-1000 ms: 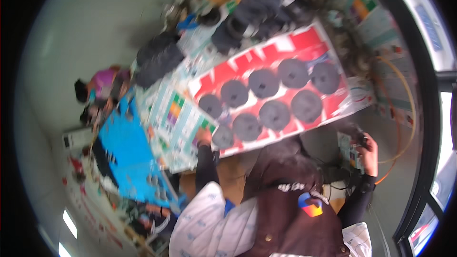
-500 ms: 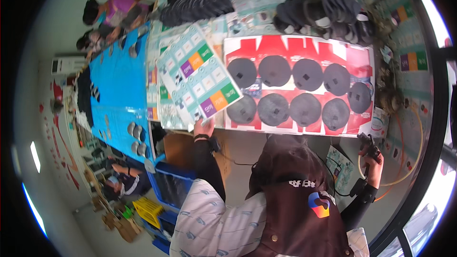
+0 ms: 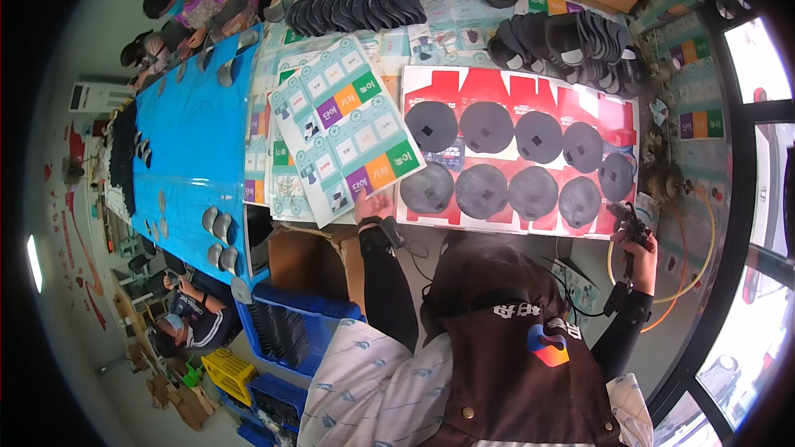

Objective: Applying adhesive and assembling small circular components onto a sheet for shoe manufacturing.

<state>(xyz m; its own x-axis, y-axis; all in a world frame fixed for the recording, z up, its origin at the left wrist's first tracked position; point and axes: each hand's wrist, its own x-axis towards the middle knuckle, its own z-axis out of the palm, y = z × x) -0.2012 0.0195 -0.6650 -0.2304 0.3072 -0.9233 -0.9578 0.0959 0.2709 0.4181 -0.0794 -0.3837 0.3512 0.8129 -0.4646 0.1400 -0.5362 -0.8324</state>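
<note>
In my right hand [image 3: 643,263] is a dark spray gun [image 3: 631,225] with a hose, held beside the right front corner of the red-and-white printed board [image 3: 513,83]. Two rows of dark round pads [image 3: 487,126] lie flat on that board, several with a small dark square on them. My left hand [image 3: 375,206] grips the lower right edge of a printed card sheet [image 3: 344,128], with white, green, orange and purple areas. This sheet lies tilted on the table, left of the pads.
Curved dark pieces [image 3: 356,10] stand overlapped at the back, with more [image 3: 571,45] behind the board. A blue-covered table [image 3: 195,141] extends left, with people working around it. Below it are a blue crate [image 3: 290,327] and a cardboard box [image 3: 310,263]. Hoses [image 3: 704,269] loop at right.
The whole view has shifted slightly. My left hand has moved right along the card sheet's lower edge. My right hand still holds the spray gun near the board's corner.
</note>
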